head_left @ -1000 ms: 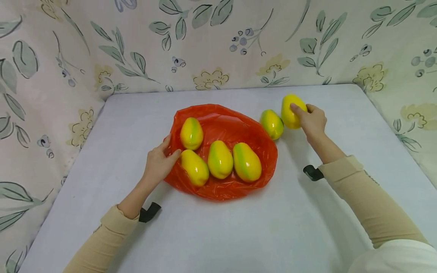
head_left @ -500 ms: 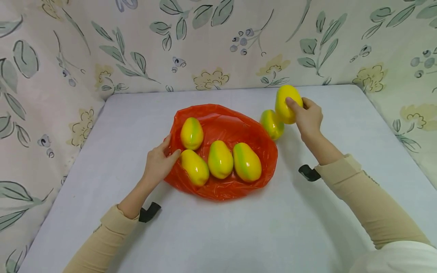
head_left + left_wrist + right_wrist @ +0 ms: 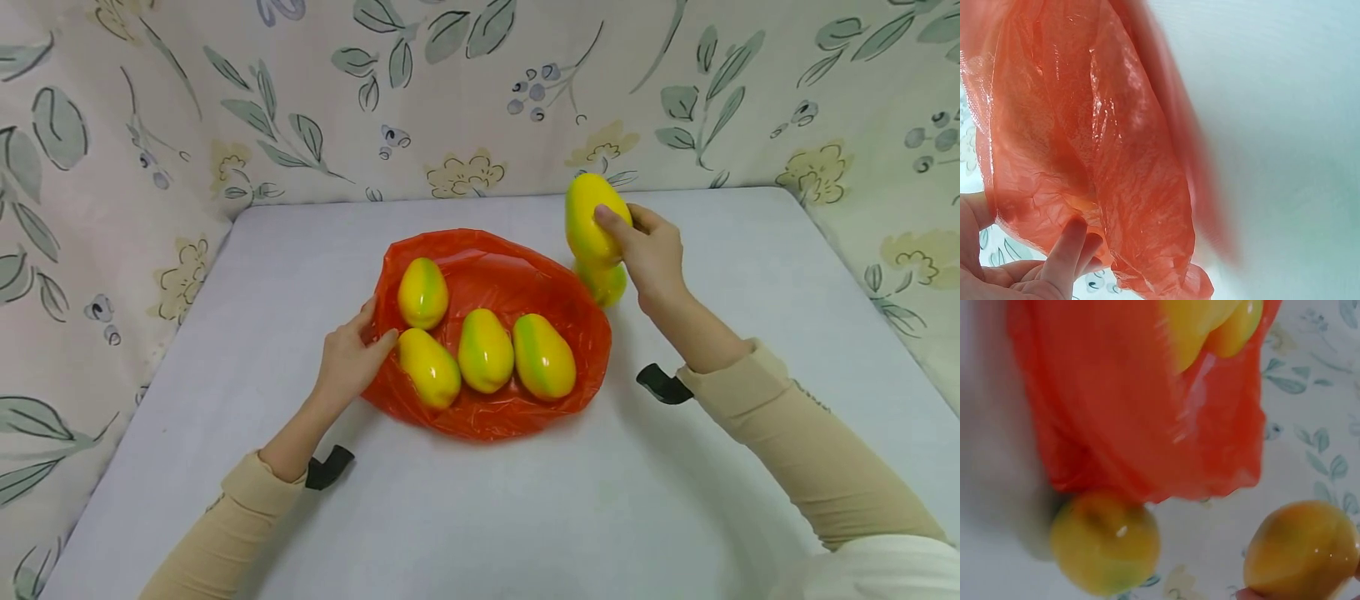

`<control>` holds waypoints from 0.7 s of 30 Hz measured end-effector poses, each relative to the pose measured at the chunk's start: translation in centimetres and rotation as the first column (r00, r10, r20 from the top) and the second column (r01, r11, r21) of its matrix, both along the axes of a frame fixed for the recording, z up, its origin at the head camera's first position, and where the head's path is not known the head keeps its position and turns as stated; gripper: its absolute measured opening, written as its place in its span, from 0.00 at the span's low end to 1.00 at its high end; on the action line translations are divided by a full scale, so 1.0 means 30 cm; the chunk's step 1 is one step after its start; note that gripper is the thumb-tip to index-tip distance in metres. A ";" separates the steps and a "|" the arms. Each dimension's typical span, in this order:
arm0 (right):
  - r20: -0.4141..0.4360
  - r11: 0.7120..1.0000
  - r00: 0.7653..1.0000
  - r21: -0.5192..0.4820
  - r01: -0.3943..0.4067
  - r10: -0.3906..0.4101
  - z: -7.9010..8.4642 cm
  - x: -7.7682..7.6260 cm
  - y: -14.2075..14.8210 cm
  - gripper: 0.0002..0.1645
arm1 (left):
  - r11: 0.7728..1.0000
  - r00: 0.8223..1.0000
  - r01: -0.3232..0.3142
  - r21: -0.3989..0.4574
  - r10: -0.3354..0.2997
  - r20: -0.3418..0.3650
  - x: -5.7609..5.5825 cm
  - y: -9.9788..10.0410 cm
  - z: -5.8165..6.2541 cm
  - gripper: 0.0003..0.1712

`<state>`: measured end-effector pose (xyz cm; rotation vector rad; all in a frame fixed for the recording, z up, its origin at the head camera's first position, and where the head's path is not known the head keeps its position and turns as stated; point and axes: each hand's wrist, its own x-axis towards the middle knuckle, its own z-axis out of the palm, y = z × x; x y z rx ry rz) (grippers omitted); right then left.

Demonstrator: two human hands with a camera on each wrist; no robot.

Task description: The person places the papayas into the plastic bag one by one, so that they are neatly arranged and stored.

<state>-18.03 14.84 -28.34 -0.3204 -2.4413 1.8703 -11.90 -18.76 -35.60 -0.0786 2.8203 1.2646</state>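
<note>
My right hand (image 3: 654, 254) grips a glossy yellow mango (image 3: 594, 218), thumb across its near face, raised at the bag's far right. Behind and below it a second, greener mango (image 3: 609, 287) lies on the table against the bag's outer side, partly covered in the head view. The red plastic bag (image 3: 495, 287) lies spread wide, with several yellow mangoes (image 3: 486, 352) inside. At its left rim my left hand (image 3: 351, 354) holds the plastic between thumb and fingers. The left wrist view has its fingers (image 3: 1067, 250) against the crumpled bag. Both mangoes outside the bag appear in the right wrist view.
The table (image 3: 525, 517) has a white cover. Floral cloth (image 3: 480, 100) hangs behind it and along both sides. A dark camera mount (image 3: 663, 385) sticks out from the right wrist, another from the left.
My right hand has lifted the mango and carried it left toward the bag, now overlapping the mango on the table. My left hand and the bag have stayed in place.
</note>
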 end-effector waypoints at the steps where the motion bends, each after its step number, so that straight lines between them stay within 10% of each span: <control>1: -0.006 1.000 1.000 -0.003 -0.013 0.013 0.005 0.005 -0.008 0.42 | 1.000 1.000 -0.001 0.001 0.001 0.002 -0.001 0.001 -0.002 0.36; 21: 0.058 0.971 0.969 -0.007 -0.240 0.241 0.026 0.069 -0.184 0.39 | 1.000 1.000 0.001 -0.011 -0.001 0.001 -0.003 0.000 0.000 0.36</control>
